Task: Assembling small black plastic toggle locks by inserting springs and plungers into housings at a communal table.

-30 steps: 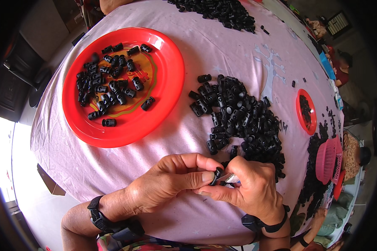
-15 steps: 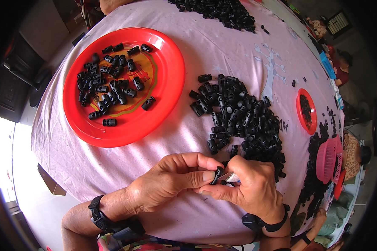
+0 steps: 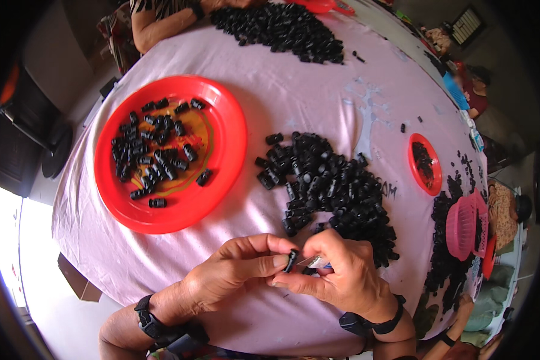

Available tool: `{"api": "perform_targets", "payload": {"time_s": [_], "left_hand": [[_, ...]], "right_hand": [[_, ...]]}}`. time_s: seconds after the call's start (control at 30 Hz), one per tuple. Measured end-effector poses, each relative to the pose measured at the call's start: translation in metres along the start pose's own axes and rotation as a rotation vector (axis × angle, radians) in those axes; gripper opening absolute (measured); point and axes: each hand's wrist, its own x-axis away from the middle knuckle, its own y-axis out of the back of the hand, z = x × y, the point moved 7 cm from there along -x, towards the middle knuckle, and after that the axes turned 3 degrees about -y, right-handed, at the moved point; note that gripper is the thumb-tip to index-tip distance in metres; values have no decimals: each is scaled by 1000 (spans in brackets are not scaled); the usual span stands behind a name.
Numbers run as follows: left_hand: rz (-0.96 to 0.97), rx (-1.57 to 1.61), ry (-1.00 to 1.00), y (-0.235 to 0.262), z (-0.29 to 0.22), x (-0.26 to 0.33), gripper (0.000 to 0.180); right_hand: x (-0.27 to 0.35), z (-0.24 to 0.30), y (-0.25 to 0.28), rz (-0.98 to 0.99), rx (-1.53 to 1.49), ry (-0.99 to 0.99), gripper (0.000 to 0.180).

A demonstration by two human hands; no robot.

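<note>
- We look down on a pale pink tablecloth (image 3: 294, 90) with a grey tree print, its edges bent round by the wide view.
- Near its front edge we see the black piece (image 3: 291, 260), small and tube-like, raised and tilted between the two hands.
- The left hand (image 3: 222, 276) pinches it between thumb and forefinger.
- The right hand (image 3: 348, 273) is curled around a small tool (image 3: 318, 262), pale with some blue, its thin tip pointing at the piece (we cannot tell whether it touches).
- Just beyond the right hand we find a loose heap (image 3: 336, 192) of similar black parts.
- To the left lies a round red plate (image 3: 234, 138), more parts grouped mostly on its left half.
- Further right we have a small red dish (image 3: 413, 171) of dark bits and a pink basket (image 3: 462, 231).
- At the far side, a co-worker's forearm (image 3: 162, 30) rests near another black heap (image 3: 282, 33).
</note>
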Motion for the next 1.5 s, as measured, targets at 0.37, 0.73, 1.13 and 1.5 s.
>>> {"api": "perform_targets", "payload": {"time_s": [0.37, 0.73, 1.13, 1.5], "left_hand": [[-9, -166, -16, -14, 3, 13, 32], [5, -61, -262, -39, 2, 25, 24], [92, -150, -367, -72, -17, 17, 20], [187, -151, -229, -70, -28, -41, 22]], "right_hand": [[17, 25, 8, -18, -52, 163, 43], [29, 37, 30, -34, -62, 93, 37], [35, 43, 65, -191, -75, 153, 32], [16, -7, 70, -255, -172, 71, 30]]}}
